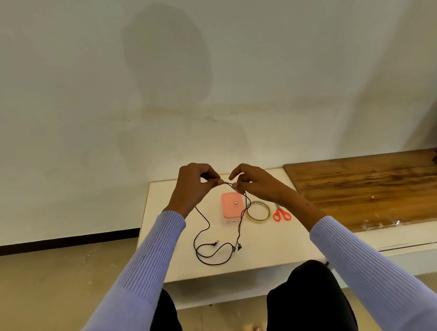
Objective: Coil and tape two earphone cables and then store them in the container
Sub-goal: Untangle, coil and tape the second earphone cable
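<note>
A black earphone cable (210, 249) is pinched between a person's left hand (193, 183) and right hand (252, 184) above a white table (277, 247), its ends trailing loose, coiling apparently just begun. The pink container (230, 205) sits closed; tape roll (258, 212) and scissors (281, 214) lie untouched beside it. Bare tabletop remains toward the near edge.

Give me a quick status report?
Both hands, left and right, pinching black earphone cable, uncoiled. Pink container lidded. Nothing obstructing.
</note>
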